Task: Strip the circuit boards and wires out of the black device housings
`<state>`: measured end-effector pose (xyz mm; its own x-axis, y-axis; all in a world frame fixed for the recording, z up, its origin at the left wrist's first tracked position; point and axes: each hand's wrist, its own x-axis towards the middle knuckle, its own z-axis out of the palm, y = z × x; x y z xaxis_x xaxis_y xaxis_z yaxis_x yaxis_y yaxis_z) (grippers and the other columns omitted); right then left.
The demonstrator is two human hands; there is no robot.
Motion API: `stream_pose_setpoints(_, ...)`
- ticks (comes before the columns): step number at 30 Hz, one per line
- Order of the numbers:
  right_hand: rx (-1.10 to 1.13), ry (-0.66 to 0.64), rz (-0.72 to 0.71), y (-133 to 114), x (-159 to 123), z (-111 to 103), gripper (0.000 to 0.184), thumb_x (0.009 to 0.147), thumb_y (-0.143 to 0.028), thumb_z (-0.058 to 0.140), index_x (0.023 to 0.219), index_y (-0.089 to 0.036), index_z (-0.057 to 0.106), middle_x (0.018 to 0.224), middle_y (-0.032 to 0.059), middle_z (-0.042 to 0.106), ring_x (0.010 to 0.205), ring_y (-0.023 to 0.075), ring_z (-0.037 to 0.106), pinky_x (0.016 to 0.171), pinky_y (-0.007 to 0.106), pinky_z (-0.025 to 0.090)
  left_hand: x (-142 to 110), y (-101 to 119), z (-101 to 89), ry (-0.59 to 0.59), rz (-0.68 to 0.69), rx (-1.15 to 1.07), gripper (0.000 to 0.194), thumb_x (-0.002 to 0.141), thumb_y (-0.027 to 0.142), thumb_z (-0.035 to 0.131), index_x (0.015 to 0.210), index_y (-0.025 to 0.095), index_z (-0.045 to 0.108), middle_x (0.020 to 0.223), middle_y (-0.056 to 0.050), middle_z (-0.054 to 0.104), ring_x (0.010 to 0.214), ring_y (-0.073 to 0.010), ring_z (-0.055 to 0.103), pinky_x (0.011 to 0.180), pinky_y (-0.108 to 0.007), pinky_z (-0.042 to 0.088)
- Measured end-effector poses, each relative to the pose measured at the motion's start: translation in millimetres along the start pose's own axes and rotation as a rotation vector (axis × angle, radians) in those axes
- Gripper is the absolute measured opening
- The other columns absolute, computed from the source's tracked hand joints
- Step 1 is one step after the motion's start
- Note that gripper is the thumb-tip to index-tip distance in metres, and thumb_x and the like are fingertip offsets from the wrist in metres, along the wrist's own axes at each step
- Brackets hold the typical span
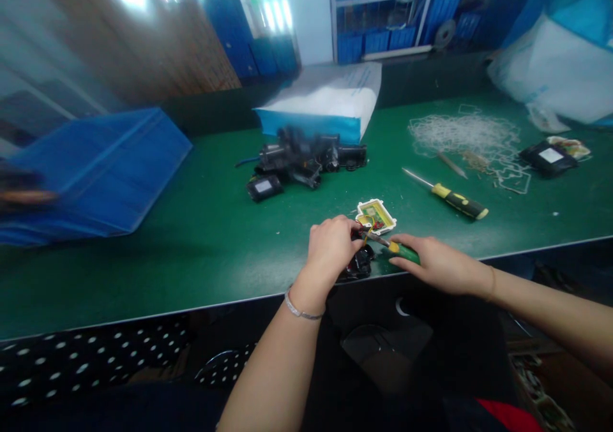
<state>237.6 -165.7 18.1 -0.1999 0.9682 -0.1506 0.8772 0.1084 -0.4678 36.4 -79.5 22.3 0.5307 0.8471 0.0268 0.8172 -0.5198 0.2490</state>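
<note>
Bare forearms, the left ringed by a thin metal bracelet, lead to the left hand (330,244), closed over a glossy black plastic part (358,263) at the near edge of the smooth green table (191,240), and the right hand (433,263), wrapped around the green-handled screwdriver (400,250) whose shaft points into that part. Just beyond sits a white-rimmed rectangular casing (378,215) with a yellow-green board; farther out lie a yellow-and-black screwdriver (453,197), a heap of black housings (304,154), tangled white trimmings (467,135) and a blue bin (96,170).
</note>
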Motion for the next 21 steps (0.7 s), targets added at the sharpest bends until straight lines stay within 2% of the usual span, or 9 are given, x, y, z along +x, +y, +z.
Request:
stream_pose_setpoints(7,-0.055,0.043,-0.019,9,0,7,0.050,0.089,-0.047,0.045,0.130,-0.018,0.052,0.116,0.0140,0.066,0.104,0.0328,0.063,0.089,0.044,0.048,1,-2,1.9,0.001,-0.002,-0.022,0.027,0.078,0.040,0.065,0.105,0.034,0.067,0.107,0.000,0.067,0.099,-0.0232,0.060,0.082,-0.035,0.047)
stream_pose_setpoints(13,0.096,0.047,-0.039,10,-3,5,0.051,0.089,-0.049,0.046,0.129,-0.019,0.053,0.120,0.0111,0.064,0.107,0.0303,0.061,0.095,0.043,0.045,1,-2,1.6,0.007,0.000,-0.025,0.029,0.076,0.043,0.066,0.104,0.036,0.067,0.104,0.001,0.067,0.095,-0.0237,0.061,0.078,-0.036,0.047)
stream_pose_setpoints(17,0.179,0.183,-0.046,19,-2,-14,0.049,0.089,-0.052,0.045,0.126,-0.021,0.052,0.124,0.0079,0.061,0.110,0.0273,0.058,0.095,0.038,0.045,2,-1,0.5,-0.009,-0.014,-0.032,0.032,0.077,0.045,0.066,0.107,0.034,0.066,0.106,-0.001,0.067,0.097,-0.0234,0.060,0.080,-0.035,0.047)
stream_pose_setpoints(21,-0.119,0.418,0.058,55,6,-25,0.055,0.090,-0.050,0.043,0.131,-0.014,0.046,0.124,0.0151,0.057,0.111,0.0313,0.056,0.097,0.043,0.042,1,-4,2.3,0.009,0.009,-0.075,0.029,0.077,0.043,0.066,0.104,0.032,0.068,0.109,-0.001,0.065,0.098,-0.0224,0.060,0.081,-0.034,0.046)
